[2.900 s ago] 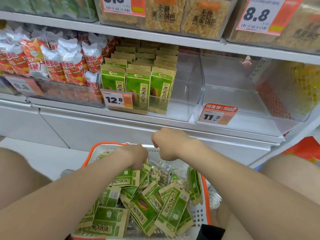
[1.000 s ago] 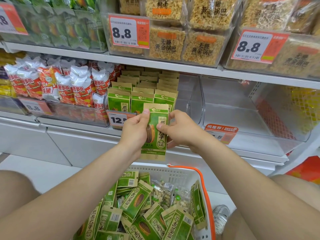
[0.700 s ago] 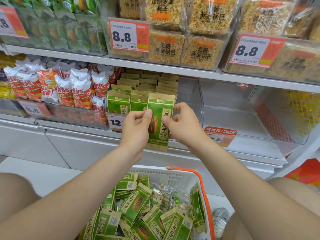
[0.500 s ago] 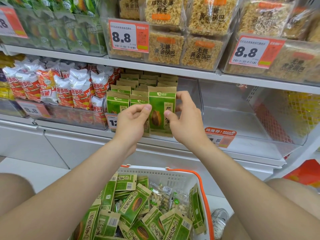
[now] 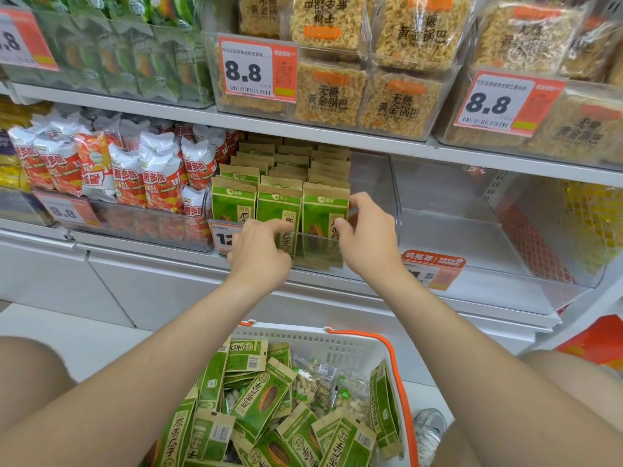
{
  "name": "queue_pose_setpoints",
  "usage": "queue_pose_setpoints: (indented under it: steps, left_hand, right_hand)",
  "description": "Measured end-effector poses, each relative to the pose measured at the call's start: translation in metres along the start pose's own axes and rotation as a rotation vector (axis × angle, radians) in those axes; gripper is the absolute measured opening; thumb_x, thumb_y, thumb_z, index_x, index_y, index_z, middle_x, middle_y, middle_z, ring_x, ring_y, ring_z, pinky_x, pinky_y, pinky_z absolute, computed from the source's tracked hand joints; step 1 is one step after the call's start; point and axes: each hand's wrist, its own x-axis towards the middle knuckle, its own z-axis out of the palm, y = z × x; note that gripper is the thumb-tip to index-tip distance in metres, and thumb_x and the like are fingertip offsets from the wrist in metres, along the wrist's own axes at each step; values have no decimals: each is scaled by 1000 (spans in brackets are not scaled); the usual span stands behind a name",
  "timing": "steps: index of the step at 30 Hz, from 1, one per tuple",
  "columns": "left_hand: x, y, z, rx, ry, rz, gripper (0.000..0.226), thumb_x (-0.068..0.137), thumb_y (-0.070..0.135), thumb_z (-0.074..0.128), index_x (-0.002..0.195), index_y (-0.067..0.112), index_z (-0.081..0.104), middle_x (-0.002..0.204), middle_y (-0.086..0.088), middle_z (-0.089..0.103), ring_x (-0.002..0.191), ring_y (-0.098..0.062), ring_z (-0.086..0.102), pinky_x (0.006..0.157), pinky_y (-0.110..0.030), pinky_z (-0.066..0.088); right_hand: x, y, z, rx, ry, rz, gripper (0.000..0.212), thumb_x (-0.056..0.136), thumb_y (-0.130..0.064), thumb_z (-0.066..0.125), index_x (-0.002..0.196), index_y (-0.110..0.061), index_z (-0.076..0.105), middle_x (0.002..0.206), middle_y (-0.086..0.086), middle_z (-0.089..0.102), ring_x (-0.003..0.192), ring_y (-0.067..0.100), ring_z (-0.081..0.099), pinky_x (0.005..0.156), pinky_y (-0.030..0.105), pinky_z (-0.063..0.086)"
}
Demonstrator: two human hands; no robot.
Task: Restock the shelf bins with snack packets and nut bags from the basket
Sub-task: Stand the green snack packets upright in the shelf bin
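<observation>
Right hand (image 5: 367, 241) fingers pinch right edge of green seed packet (image 5: 325, 214), upright at front of clear bin (image 5: 374, 178) (third column). Left hand (image 5: 259, 257) by its left side, fingers' grip unclear. Risk: let go leaning, it tips over the low lip toward basket (image 5: 303, 335).

Upright green packet (image 5: 325, 214) sits front-right in the clear bin (image 5: 372, 171).

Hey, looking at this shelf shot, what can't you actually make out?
Head view only.
Seed-packet price tag: left hand covers digits after 12.
Right bin's price tag: right forearm hides part of the number.
Top-left price tag: cut by the frame edge.
Nut bags in the basket: half buried under green seed packets.
</observation>
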Motion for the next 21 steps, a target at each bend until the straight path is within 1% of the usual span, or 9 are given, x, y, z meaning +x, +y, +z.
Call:
queue_pose_setpoints:
  steps: [4,7,9,11,12,14,17,19,21]
  left_hand:
    - [0,-3,2,-38,-18,6,67,88,-8,51,139,35,64,130,-5,48,127,-34,48,108,-57,44]
    - [2,-5,3,-50,-25,15,64,89,-5,53,139,34,64,129,-4,48,125,-34,50,107,-56,44]
    - [3,-7,4,-44,-24,33,61,90,-2,55,138,34,64,127,-4,49,122,-34,51,106,-57,45]
    - [3,-10,6,-6,1,88,54,90,4,58,135,34,64,121,-2,53,118,-32,53,103,-56,47]
    - [2,-11,7,26,29,124,48,90,7,60,130,33,64,117,-1,56,114,-31,55,100,-55,49]
    - [0,-13,9,94,85,193,32,91,11,62,119,29,62,105,3,60,104,-25,58,91,-50,53]
    - [-4,-15,13,208,21,241,14,94,19,60,107,25,62,91,5,67,88,-23,63,71,-40,54]
    - [-6,-20,21,317,-104,206,10,94,23,57,98,28,65,91,1,69,86,-29,65,65,-36,50]
    - [-7,-33,35,435,-240,168,12,93,25,55,89,31,64,94,-4,70,88,-33,66,66,-36,49]
  right_hand:
    - [5,4,3,-70,-21,68,20,101,-25,66,120,-20,69,103,-2,74,93,19,63,84,32,52]
    - [9,6,8,-21,-37,117,18,101,-26,67,116,-17,72,95,3,75,100,25,67,88,34,52]
    - [12,9,8,-22,-57,141,17,101,-29,67,102,-14,76,86,6,75,96,24,67,85,30,49]
    - [12,11,5,-81,-67,128,27,101,-33,66,86,-13,77,79,6,72,94,27,62,79,31,44]
    - [10,11,4,-134,-58,107,31,101,-35,66,83,-13,76,79,7,71,94,29,61,76,32,43]
    - [3,5,1,-274,-12,29,26,100,-37,65,90,-14,73,87,7,71,94,32,62,71,35,48]
    - [-13,-7,-5,-443,75,-202,8,96,-19,62,103,-15,63,98,6,68,93,31,62,74,42,54]
    - [-26,-12,-4,-403,-44,-316,13,86,-8,58,94,-17,58,96,4,63,91,29,58,72,44,53]
    - [-42,-13,3,-398,-282,-324,15,81,-7,56,89,-19,56,93,3,62,88,30,59,69,44,53]
